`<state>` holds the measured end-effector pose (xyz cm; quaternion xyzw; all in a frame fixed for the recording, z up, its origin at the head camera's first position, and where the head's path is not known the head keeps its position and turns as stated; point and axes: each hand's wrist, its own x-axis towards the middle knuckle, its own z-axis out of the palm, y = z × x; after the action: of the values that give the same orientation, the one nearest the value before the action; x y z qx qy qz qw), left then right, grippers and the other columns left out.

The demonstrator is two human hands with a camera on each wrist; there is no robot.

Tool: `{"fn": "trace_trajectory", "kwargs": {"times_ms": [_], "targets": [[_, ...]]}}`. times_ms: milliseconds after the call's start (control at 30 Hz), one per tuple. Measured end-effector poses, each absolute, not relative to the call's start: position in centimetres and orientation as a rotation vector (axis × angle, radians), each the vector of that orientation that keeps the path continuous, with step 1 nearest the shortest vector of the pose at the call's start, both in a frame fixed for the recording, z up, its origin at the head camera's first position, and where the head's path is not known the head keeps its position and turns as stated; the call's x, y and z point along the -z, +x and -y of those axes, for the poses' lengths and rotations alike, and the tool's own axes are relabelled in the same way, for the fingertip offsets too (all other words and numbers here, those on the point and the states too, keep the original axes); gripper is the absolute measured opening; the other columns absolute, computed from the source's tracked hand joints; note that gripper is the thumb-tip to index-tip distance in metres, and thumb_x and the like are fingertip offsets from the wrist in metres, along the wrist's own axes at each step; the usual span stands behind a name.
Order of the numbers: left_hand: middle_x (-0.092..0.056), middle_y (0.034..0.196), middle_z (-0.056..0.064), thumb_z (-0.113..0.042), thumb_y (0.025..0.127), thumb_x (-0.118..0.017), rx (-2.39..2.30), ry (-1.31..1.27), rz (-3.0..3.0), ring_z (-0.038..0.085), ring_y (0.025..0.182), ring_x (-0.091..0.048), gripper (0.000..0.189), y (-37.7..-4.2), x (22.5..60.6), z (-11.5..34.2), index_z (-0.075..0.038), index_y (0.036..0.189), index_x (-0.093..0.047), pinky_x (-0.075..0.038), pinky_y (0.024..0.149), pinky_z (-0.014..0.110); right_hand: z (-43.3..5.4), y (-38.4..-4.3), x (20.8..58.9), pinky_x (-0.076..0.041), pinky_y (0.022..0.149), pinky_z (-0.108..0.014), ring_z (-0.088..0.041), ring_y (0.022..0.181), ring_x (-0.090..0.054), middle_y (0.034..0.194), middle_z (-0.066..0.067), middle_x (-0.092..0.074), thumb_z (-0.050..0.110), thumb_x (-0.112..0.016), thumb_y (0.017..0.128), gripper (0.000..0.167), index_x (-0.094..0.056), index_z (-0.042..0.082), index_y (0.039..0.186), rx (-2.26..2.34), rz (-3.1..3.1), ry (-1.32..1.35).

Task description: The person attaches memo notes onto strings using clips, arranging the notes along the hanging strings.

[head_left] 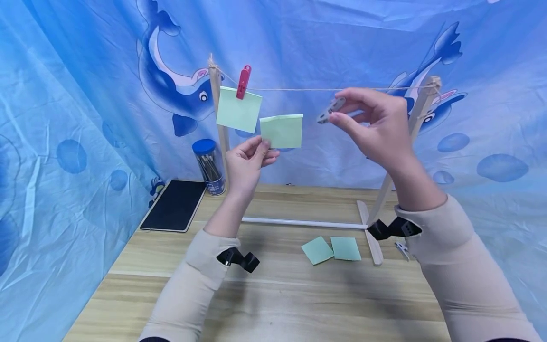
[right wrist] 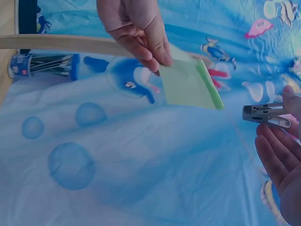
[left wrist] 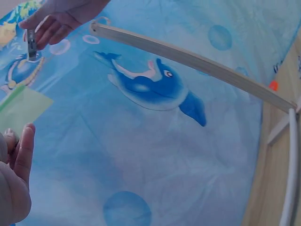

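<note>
My left hand (head_left: 249,159) pinches a pale green sticky note (head_left: 282,133) by its lower left corner, just under the string (head_left: 295,89). The note's top edge is folded over, as the right wrist view shows. Between thumb and fingers my right hand (head_left: 376,123) holds a grey clothespin (right wrist: 268,114), to the right of the note and apart from it. A red clothespin (head_left: 244,81) fixes another green sticky note (head_left: 238,110) to the string near the left wooden post (head_left: 220,99).
Two green sticky notes (head_left: 317,250) lie on the table, with a grey clothespin (head_left: 402,251) beyond the right post's foot (head_left: 373,247). A white rod (head_left: 303,223) joins the posts low down. At the left stand a blue-lidded jar (head_left: 209,166) and a black tablet-like board (head_left: 174,205).
</note>
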<state>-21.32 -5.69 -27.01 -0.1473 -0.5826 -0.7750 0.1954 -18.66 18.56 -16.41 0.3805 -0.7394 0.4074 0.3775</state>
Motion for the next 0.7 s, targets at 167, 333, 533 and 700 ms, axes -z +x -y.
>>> {"fn": "trace_trajectory", "kwargs": {"times_ms": [167, 333, 533, 700], "targets": [[-0.076, 0.097, 0.016, -0.016, 0.096, -0.070, 2.172, -0.422, 1.647, 0.017, 0.078, -0.076, 0.031, -21.3, 25.6, 6.1, 0.004, 0.120, -0.071, -0.062, 0.077, 0.032, -17.6, -19.4, 13.5, -0.058, 0.070, -0.017, -0.004, 0.082, -0.070, 0.093, -0.018, -0.075, -0.005, -0.076, 0.087, 0.021, -0.073, -0.008, 0.107, -0.951, 1.822, 1.039], [-0.076, 0.100, 0.017, -0.014, 0.096, -0.069, 2.189, -0.389, 1.656, 0.016, 0.078, -0.076, 0.030, -21.5, 24.7, 6.3, 0.005, 0.119, -0.071, -0.062, 0.076, 0.029, -16.5, -20.4, 11.1, -0.055, 0.071, -0.015, -0.005, 0.078, -0.068, 0.092, -0.006, -0.076, 0.009, -0.077, 0.091, 0.020, -0.077, -0.002, 0.108, -0.985, 1.917, 0.908], [-0.076, 0.099, 0.016, -0.015, 0.096, -0.069, 2.183, -0.373, 1.689, 0.015, 0.078, -0.075, 0.030, -21.8, 24.4, 6.3, 0.004, 0.118, -0.071, -0.061, 0.077, 0.028, -15.0, -21.8, 9.2, -0.053, 0.070, -0.017, -0.011, 0.074, -0.065, 0.089, 0.002, -0.075, 0.020, -0.076, 0.093, 0.022, -0.079, 0.003, 0.107, -1.047, 2.086, 0.803], [-0.076, 0.099, 0.016, -0.015, 0.096, -0.070, 2.176, -0.383, 1.696, 0.017, 0.079, -0.076, 0.029, -22.1, 24.4, 6.7, 0.004, 0.118, -0.071, -0.061, 0.078, 0.029, -13.9, -22.9, 8.8, -0.055, 0.076, -0.018, -0.010, 0.075, -0.065, 0.092, -0.001, -0.076, 0.028, -0.075, 0.093, 0.025, -0.080, 0.007, 0.105, -1.027, 2.176, 0.744]]}}
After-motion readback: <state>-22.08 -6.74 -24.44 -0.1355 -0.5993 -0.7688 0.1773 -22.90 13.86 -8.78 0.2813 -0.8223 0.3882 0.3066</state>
